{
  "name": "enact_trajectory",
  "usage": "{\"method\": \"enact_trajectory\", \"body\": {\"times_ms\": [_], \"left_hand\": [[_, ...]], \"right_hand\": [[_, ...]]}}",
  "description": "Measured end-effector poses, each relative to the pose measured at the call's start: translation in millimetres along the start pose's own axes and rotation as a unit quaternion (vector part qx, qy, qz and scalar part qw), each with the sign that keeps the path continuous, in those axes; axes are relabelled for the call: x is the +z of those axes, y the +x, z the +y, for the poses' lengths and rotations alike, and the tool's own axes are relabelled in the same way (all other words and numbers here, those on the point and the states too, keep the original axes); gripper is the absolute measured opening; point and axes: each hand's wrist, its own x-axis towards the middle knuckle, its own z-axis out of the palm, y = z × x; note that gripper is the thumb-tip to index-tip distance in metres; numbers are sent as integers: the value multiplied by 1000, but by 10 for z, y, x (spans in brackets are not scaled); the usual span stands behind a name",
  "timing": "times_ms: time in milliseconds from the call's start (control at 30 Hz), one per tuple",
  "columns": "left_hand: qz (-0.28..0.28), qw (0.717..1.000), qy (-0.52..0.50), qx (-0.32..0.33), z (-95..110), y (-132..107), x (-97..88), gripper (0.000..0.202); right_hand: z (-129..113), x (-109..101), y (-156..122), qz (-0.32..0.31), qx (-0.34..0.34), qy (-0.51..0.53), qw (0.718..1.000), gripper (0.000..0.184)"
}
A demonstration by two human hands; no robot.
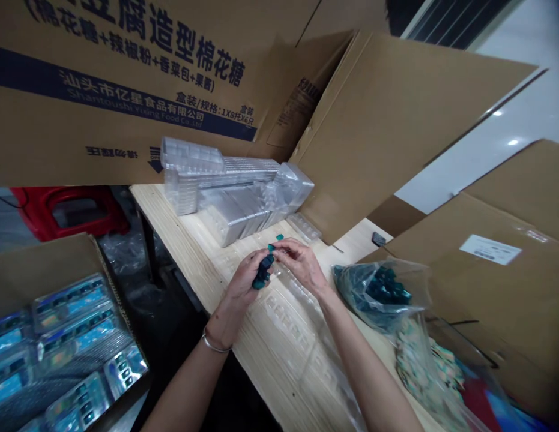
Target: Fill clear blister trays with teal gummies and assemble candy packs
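Several dark teal, glossy, translucent small pieces (262, 273) lie bunched in my left hand (238, 285), its fingers curled round them. Close against it, my right hand (304, 264) has thumb and fingertips pinched at a brighter teal piece (271, 247). Another teal piece (279, 237) shows just beyond the right fingertips; whether it is held or lies on a tray I cannot tell. Beneath both hands, clear plastic trays (286, 321) with small moulded compartments lie along the light wooden table (189, 249). The exact shape of the pieces is blurred.
Stacked clear trays (236, 219) stand at the table's back before large cardboard boxes (126, 120). To the right sits an open plastic bag (364, 300) of teal pieces. A carton (92, 255) of packed trays is at lower left, near a red stool (36, 210).
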Motion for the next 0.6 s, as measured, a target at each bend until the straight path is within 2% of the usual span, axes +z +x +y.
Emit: {"method": "enact_trajectory", "body": {"times_ms": [133, 233, 400, 600], "left_hand": [[18, 999, -27, -16, 6, 22, -11, 26], [31, 998, -39, -40, 18, 52, -26, 26], [37, 997, -31, -55, 23, 80, -37, 26], [25, 997, -24, -69, 24, 62, -31, 27]], "right_hand": [[260, -123, 204, 49, 67, -8, 996, 27], [595, -278, 499, 81, 70, -79, 991, 22], [1100, -346, 869, 11, 59, -197, 979, 12], [1298, -272, 949, -8, 73, -265, 961, 11]]}}
